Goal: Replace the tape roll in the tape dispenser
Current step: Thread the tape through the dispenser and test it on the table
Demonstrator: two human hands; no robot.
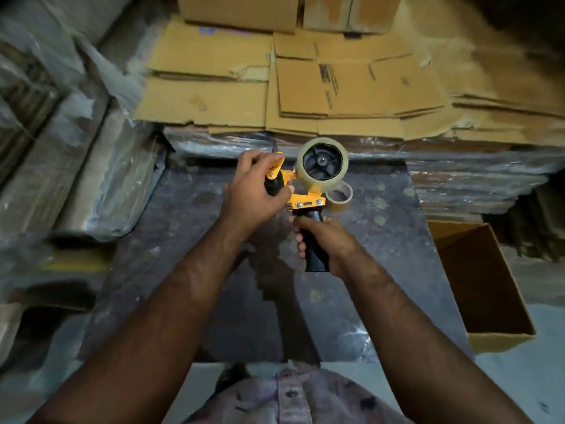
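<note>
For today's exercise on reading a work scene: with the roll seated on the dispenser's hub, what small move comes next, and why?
Probably thread the tape end forward: the tape roll already sits on the hub, the right hand steadies the handle, and the left hand is at the dispenser's front, where tape feeds.

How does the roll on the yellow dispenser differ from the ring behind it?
The tape roll is thick with tape and sits on the tape dispenser's black hub; the empty core is thin, bare brown cardboard, off the hub and partly hidden behind the dispenser. The roll looks pale and glossy, the core dull. Both are round rings.
</note>
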